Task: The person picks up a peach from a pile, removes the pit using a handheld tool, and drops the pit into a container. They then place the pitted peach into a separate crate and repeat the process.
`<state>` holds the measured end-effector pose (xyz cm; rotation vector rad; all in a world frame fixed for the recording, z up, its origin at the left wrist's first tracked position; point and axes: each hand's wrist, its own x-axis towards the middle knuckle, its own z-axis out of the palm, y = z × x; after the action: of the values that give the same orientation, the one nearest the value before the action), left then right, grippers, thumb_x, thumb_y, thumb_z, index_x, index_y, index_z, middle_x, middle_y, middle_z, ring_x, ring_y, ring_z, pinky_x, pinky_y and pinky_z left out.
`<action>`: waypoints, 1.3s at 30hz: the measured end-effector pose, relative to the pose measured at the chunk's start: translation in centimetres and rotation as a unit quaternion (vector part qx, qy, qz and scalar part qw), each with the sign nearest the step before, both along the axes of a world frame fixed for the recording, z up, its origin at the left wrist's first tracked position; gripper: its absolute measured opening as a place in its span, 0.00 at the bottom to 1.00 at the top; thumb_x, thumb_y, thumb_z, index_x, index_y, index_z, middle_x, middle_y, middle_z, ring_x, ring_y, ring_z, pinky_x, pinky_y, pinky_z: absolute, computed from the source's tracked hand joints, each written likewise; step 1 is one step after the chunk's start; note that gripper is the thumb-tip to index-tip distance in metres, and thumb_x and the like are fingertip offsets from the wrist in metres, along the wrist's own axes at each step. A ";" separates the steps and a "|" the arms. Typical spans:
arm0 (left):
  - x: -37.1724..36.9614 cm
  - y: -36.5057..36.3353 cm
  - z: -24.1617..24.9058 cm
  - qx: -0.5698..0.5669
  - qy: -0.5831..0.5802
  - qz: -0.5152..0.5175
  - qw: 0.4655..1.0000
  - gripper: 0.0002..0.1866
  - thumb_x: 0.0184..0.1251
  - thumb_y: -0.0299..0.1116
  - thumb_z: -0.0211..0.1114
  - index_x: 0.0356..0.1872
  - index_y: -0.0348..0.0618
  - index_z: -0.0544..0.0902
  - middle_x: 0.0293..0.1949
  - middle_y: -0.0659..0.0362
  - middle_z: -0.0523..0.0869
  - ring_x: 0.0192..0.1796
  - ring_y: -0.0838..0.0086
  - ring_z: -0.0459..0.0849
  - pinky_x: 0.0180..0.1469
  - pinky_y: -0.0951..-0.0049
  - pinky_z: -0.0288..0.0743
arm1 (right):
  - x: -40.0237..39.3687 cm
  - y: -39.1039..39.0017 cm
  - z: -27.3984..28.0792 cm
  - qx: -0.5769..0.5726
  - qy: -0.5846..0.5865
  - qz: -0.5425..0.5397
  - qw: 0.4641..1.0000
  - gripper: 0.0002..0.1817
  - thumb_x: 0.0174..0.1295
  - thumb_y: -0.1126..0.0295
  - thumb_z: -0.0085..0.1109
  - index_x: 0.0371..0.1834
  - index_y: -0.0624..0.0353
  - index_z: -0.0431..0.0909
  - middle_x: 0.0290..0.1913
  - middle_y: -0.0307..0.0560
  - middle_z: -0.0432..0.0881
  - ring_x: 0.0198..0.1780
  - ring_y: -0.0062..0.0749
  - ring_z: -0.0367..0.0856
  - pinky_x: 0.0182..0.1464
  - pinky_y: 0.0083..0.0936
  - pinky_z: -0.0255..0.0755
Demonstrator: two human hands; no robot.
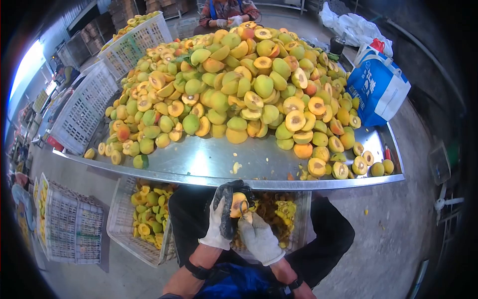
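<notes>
A halved peach (238, 204) with orange flesh is held in my left hand (222, 214), which wears a white glove with a dark, dirty palm. My right hand (260, 238), in a white glove, is closed on a small tool with a curved metal loop (243, 207), which touches the peach's cut face. Both hands are just below the front edge of the metal table (199, 164). Under them stands a crate (298, 219) holding yellow-brown fruit scraps (279, 214). The tool's handle is mostly hidden by my fingers.
A large heap of peach halves (224, 89) covers much of the table. A crate of halves (149, 209) stands at lower left, beside stacked crates (74, 224). A blue-white bag (376, 87) is on the right. Another person's gloved hands (229, 22) are behind the heap.
</notes>
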<state>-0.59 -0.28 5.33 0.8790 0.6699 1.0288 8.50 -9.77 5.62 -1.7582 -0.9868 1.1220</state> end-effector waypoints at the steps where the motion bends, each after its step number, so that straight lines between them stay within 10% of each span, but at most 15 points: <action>1: -0.1 0.0 -0.5 0.012 0.020 -0.009 1.000 0.17 0.77 0.41 0.53 0.52 0.36 0.77 0.46 0.54 0.84 0.46 0.73 0.84 0.50 0.74 0.79 | 0.0 -0.1 -0.3 0.009 0.002 -0.002 1.000 0.21 0.69 0.53 0.51 0.51 0.60 0.75 0.40 0.67 0.81 0.46 0.66 0.78 0.44 0.47 0.74; 6: -0.7 -0.5 -2.9 -0.047 -0.024 -0.017 0.998 0.16 0.72 0.31 0.57 0.56 0.35 0.74 0.45 0.58 0.82 0.44 0.77 0.82 0.48 0.77 0.77 | -0.7 0.1 -0.5 0.081 -0.015 -0.033 0.996 0.11 0.68 0.68 0.52 0.47 0.63 0.77 0.34 0.56 0.82 0.34 0.47 0.80 0.40 0.35 0.73; 15: -0.6 0.4 -1.9 -0.002 0.034 -0.112 0.993 0.15 0.67 0.23 0.58 0.54 0.34 0.76 0.45 0.57 0.84 0.46 0.76 0.83 0.51 0.77 0.78 | 0.1 -0.3 0.4 -0.035 0.037 0.031 0.998 0.18 0.70 0.58 0.49 0.47 0.63 0.78 0.37 0.59 0.84 0.38 0.56 0.82 0.41 0.39 0.74; 19: -1.5 1.8 -2.1 0.015 0.075 -0.211 0.975 0.15 0.64 0.21 0.62 0.52 0.33 0.78 0.48 0.56 0.84 0.50 0.75 0.83 0.54 0.76 0.78 | 0.5 -0.8 1.9 -0.088 0.260 0.031 0.961 0.18 0.71 0.54 0.50 0.38 0.60 0.76 0.23 0.39 0.76 0.21 0.31 0.73 0.31 0.30 0.68; 30: -0.9 1.1 -2.5 0.080 0.109 -0.185 0.973 0.17 0.65 0.23 0.65 0.55 0.34 0.77 0.43 0.62 0.84 0.41 0.84 0.78 0.45 0.81 0.76 | -0.4 -1.8 -3.6 -0.035 0.712 0.039 0.700 0.17 0.70 0.57 0.50 0.46 0.60 0.77 0.33 0.46 0.80 0.33 0.38 0.77 0.36 0.33 0.72; 34: -1.5 1.6 -2.0 -0.018 0.010 -0.265 0.964 0.18 0.63 0.25 0.66 0.53 0.35 0.78 0.40 0.62 0.84 0.37 0.83 0.78 0.39 0.81 0.75 | -0.7 -2.1 -5.6 -0.015 0.859 0.158 0.487 0.17 0.70 0.61 0.50 0.48 0.65 0.78 0.39 0.50 0.82 0.38 0.44 0.80 0.40 0.35 0.74; 39: -0.8 1.5 -2.1 0.001 0.007 -0.275 0.961 0.17 0.64 0.27 0.66 0.53 0.35 0.78 0.40 0.62 0.84 0.36 0.84 0.77 0.39 0.81 0.75 | -1.2 -1.2 -2.8 -0.061 0.691 0.038 0.719 0.17 0.70 0.58 0.50 0.46 0.62 0.77 0.35 0.47 0.79 0.34 0.40 0.76 0.37 0.33 0.71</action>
<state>-1.43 1.25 3.28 1.0001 0.3978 0.5236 7.35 -10.93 2.81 -0.4920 -0.0022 2.0311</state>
